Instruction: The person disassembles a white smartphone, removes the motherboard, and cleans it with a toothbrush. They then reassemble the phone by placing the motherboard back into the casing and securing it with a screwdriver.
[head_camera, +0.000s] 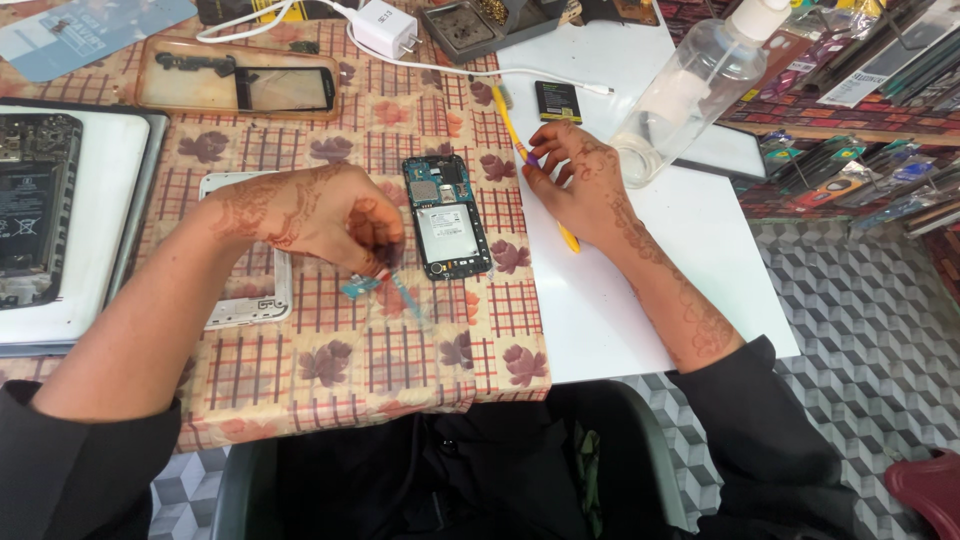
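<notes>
We've got the opened phone (446, 216) lying back-up on the checked cloth (400, 370) of the surface, internals exposed; it's our landmark. Just left of the phone, our left hand (318, 213) has its fingertips pinched together on a small teal-tipped clear strip (385, 285). Just right of the phone, our right hand (574, 182) rests on a yellow tool (513, 128), grip closed around it near the purple band. Further left of the phone: a white phone frame (262, 300) partly under our left wrist, then a tray with a second dismantled phone (35, 205). Above the phone: clear case (237, 84), white charger (385, 28). Far right of the phone: clear plastic bottle (690, 95), tilted; small black battery (558, 101).
</notes>
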